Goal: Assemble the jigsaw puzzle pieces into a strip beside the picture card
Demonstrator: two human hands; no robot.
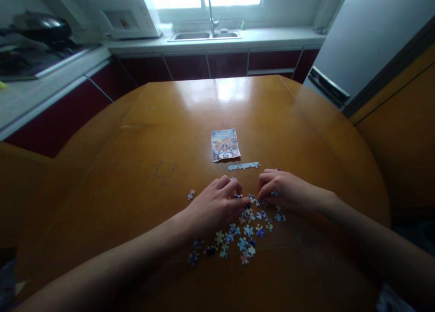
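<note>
Many small jigsaw puzzle pieces [248,231] lie in a loose heap on the brown table [152,135]. Over the upper left of the heap is my left hand [217,199], its fingers bent and the thumb stretched apart, with a puzzle piece [238,195] showing in the gap. My right hand [280,188] rests at the heap's upper right, fingertips pinched down on a puzzle piece mostly hidden beneath them. Just beyond both hands lies a joined light-blue strip of puzzle pieces [244,166]. Farther off is a colourful printed picture sheet [225,145].
One stray puzzle piece [191,194] lies left of my left hand. Behind the table runs a counter with a double sink [190,36] and a white microwave [124,17]. A pan [42,26] stands on the stove at left; a fridge [367,36] is at right.
</note>
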